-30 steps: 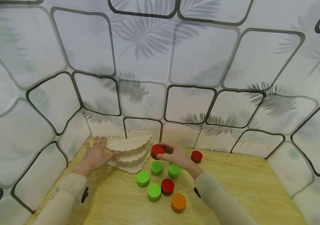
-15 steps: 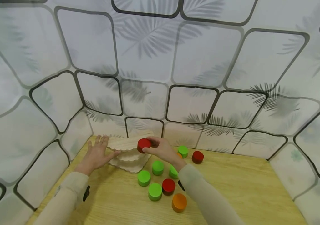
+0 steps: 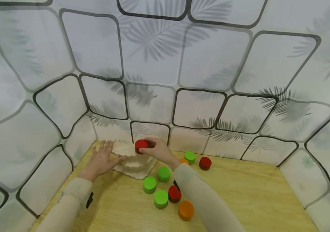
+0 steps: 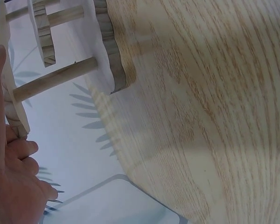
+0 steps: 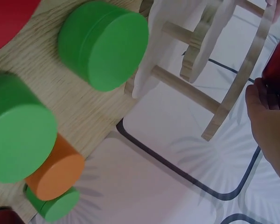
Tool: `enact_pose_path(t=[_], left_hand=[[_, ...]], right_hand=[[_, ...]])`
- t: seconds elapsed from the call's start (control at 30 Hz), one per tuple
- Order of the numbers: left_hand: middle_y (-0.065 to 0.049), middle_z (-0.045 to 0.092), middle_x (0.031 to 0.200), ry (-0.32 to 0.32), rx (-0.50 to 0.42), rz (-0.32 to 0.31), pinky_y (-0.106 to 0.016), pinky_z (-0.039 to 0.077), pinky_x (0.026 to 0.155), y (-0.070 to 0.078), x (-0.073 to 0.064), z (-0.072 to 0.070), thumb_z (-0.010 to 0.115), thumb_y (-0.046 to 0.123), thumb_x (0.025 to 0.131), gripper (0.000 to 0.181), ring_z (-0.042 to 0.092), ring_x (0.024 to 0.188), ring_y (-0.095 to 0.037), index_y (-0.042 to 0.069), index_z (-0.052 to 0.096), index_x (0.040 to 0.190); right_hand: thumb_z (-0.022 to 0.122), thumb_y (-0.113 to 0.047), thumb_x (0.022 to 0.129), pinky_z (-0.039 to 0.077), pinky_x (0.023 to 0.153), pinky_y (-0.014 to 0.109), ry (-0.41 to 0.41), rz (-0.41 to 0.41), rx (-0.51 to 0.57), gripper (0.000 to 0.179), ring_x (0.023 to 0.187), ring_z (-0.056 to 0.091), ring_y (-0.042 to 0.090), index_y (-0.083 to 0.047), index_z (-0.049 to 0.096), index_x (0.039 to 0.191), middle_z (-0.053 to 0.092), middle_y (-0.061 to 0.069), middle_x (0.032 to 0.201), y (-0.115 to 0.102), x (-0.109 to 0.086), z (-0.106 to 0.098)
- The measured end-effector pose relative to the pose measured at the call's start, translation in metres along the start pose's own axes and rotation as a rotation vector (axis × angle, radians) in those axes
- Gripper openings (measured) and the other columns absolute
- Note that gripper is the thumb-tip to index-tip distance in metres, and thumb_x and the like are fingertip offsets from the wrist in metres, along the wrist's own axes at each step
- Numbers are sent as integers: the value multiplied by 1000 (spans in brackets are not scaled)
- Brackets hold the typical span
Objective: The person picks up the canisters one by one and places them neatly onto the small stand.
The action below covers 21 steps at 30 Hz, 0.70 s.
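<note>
A three-tiered wooden stand with scalloped edges stands in the back left corner of the table; round dowels join its tiers. My left hand grips the left end of the top tier, its fingertips curled at the board's edge. Between the thumb and fingers of my right hand is a red cylindrical block, held over the top tier. The right wrist view shows this red block beside the top board, partly cut off by the frame.
Several green blocks, two other red blocks and orange blocks lie on the wooden table, right and front of the stand. A patterned cloth wall encloses the table's back and sides.
My right hand has carried the red block leftward and up, from beside the stand to over its top tier. My left hand stays on the stand.
</note>
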<state>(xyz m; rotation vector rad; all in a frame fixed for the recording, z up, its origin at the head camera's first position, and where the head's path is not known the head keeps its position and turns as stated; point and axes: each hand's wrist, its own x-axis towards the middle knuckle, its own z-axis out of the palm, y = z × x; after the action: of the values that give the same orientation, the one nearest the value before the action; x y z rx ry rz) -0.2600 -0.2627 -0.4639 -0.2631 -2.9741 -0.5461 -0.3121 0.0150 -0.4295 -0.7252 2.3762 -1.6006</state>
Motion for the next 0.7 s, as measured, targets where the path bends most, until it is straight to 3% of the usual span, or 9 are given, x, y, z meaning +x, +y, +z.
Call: enact_pose_path(t=[0.3,0.7], left_hand=[[-36,25,168,-13,-19,4,-82,5,120,-6,-3,1,57,65,101,104,11,159,-55,-14,24,161],[-34,23,169,-14,-29,12,-82,6,120,-4,0,0,57,64,101,103,11,160,-53,-11,23,163]], right_hand=[[83,-22,92,57,84,22,19,5,7,39,98,72,10,-11,74,129,79,9,117,-3,18,24],[82,-26,93,59,92,31,18,57,-46,59,110,72,21,-5,64,145,76,13,125,-15,37,43]])
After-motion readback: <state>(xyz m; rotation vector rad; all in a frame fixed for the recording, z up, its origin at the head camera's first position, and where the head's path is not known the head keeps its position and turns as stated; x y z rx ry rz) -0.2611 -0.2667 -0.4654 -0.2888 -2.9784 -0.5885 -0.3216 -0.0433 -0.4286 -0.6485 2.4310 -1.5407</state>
